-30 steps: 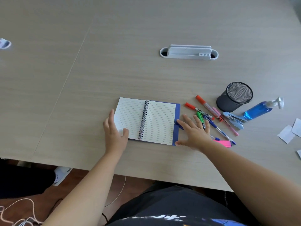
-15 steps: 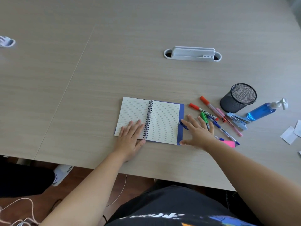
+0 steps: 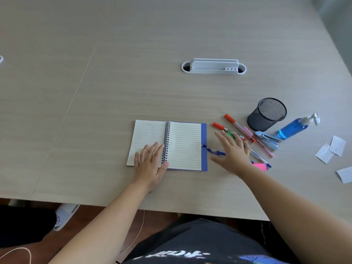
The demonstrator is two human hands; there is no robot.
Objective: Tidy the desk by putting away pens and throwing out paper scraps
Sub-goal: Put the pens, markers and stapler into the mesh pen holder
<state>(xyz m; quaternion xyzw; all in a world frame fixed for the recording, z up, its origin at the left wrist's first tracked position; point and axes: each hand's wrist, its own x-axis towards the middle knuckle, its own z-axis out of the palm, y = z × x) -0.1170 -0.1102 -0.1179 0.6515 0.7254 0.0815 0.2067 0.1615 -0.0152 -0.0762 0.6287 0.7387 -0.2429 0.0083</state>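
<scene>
An open spiral notebook [image 3: 182,143] with a blue cover lies near the desk's front edge. My left hand [image 3: 150,164] rests flat on its left page, fingers spread. My right hand [image 3: 233,152] hovers open just right of the notebook, over a scatter of pens. A blue pen [image 3: 216,151] shows between the notebook and that hand. Two orange-capped markers [image 3: 231,119], a green marker [image 3: 230,134] and a pink pen [image 3: 263,147] fan out beyond the fingers. An empty black mesh pen cup [image 3: 266,114] stands behind them. White paper scraps [image 3: 331,149] lie at the far right.
A blue sanitizer bottle [image 3: 293,128] lies on its side beside the cup, with a light blue stapler [image 3: 267,139] next to it. A pink sticky note [image 3: 260,166] sits by my right wrist. A grey cable port [image 3: 213,66] sits further back. A shoe [image 3: 64,215] shows under the desk.
My left hand slid from the notebook's left edge onto the left page. My right hand lifted and shifted slightly right, uncovering the blue pen.
</scene>
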